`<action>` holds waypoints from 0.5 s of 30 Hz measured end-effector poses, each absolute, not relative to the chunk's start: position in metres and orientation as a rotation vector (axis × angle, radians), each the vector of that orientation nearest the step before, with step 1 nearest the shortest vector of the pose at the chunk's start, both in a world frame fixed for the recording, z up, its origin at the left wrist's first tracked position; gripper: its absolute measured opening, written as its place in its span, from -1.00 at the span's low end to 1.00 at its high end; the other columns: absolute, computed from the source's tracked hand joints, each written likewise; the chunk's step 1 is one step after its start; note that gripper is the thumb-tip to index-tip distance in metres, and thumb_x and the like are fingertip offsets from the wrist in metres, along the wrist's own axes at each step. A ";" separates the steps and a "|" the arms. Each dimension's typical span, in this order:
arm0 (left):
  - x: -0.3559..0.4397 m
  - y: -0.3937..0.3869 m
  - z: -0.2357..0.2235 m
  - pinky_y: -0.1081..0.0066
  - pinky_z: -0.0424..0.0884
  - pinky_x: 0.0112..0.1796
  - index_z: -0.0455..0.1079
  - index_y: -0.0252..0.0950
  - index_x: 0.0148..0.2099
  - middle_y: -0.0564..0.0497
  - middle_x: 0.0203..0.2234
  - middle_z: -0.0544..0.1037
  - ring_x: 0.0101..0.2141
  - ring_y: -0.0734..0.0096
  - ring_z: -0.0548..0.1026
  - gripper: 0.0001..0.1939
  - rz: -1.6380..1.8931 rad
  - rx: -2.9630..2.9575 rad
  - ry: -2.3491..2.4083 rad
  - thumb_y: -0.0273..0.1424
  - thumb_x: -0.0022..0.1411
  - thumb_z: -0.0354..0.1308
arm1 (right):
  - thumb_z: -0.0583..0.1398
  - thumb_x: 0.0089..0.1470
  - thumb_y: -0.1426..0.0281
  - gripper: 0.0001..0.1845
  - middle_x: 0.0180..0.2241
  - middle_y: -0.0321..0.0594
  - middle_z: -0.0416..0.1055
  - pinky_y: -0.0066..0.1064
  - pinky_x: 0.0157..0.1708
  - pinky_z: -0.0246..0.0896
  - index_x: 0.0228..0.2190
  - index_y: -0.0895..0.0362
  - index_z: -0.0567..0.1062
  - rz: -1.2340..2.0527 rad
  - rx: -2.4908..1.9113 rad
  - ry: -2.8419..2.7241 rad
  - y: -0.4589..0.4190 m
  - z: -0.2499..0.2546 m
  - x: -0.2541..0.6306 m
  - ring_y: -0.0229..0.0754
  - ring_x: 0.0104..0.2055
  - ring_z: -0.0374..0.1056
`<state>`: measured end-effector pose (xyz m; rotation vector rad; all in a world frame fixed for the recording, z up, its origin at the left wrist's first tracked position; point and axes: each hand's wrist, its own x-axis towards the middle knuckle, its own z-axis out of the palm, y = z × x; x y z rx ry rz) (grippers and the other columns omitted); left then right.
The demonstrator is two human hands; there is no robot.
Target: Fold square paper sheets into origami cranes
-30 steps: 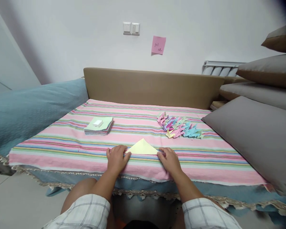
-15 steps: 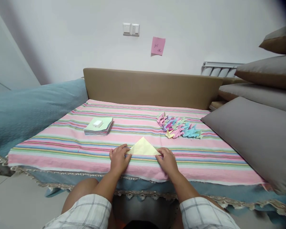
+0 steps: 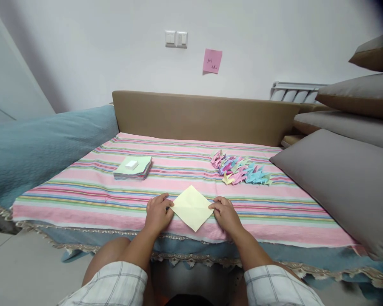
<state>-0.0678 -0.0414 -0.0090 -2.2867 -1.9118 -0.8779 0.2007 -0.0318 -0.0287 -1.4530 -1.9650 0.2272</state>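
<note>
A pale yellow square of paper (image 3: 192, 208) lies opened out as a diamond on the striped cloth, with a crease running across its middle from side to side. My left hand (image 3: 158, 212) pinches its left corner between thumb and fingers. At the opposite corner, my right hand (image 3: 225, 213) pinches the paper the same way. Beyond the right hand rests a cluster of folded paper cranes (image 3: 241, 168) in pink, purple, green, yellow and blue. Past the left hand is a stack of square paper sheets (image 3: 143, 164), topped by a small white block (image 3: 132, 165).
The striped cloth (image 3: 67, 199) covers a couch seat with a brown backrest (image 3: 194, 114). Grey cushions (image 3: 344, 182) are piled at the right, and a blue-covered armrest (image 3: 51, 136) borders the left. A pink note (image 3: 212, 61) and switches (image 3: 176, 39) are on the wall.
The yellow paper was a folded triangle and now lies unfolded as a diamond, its lower half spread toward me. Both hands remain at its side corners.
</note>
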 end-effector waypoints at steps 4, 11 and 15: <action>-0.070 -0.041 -0.009 0.08 0.21 0.00 0.47 -0.15 -0.27 -0.02 -0.01 0.45 -0.02 0.14 0.38 -0.78 -0.873 -2.286 -1.911 -0.43 0.00 0.08 | 0.07 -0.03 0.58 -0.63 -0.15 -0.13 0.36 -0.26 -0.04 0.18 -0.26 0.05 0.56 0.210 -1.448 -1.989 -0.032 -0.027 0.202 -0.10 -0.08 0.24; -0.069 -0.039 -0.001 0.09 0.21 0.01 0.49 -0.16 -0.38 -0.01 -0.05 0.48 -0.03 0.16 0.38 -0.83 -1.051 -2.343 -1.923 -0.26 0.10 0.10 | 0.11 0.04 0.35 -0.79 -0.13 -0.14 0.41 -0.24 -0.04 0.18 -0.35 0.07 0.55 0.356 -1.368 -1.867 -0.033 -0.015 0.202 -0.10 -0.06 0.28; -0.069 -0.037 0.005 0.18 0.24 0.02 0.40 -0.24 -0.44 -0.05 -0.06 0.48 -0.04 0.24 0.38 -0.79 -1.468 -2.468 -1.809 -0.23 0.10 0.10 | 0.12 0.05 0.24 -0.76 -0.18 -0.16 0.46 -0.28 -0.05 0.19 -0.34 0.10 0.52 0.522 -1.247 -1.667 -0.037 -0.007 0.202 -0.12 -0.10 0.34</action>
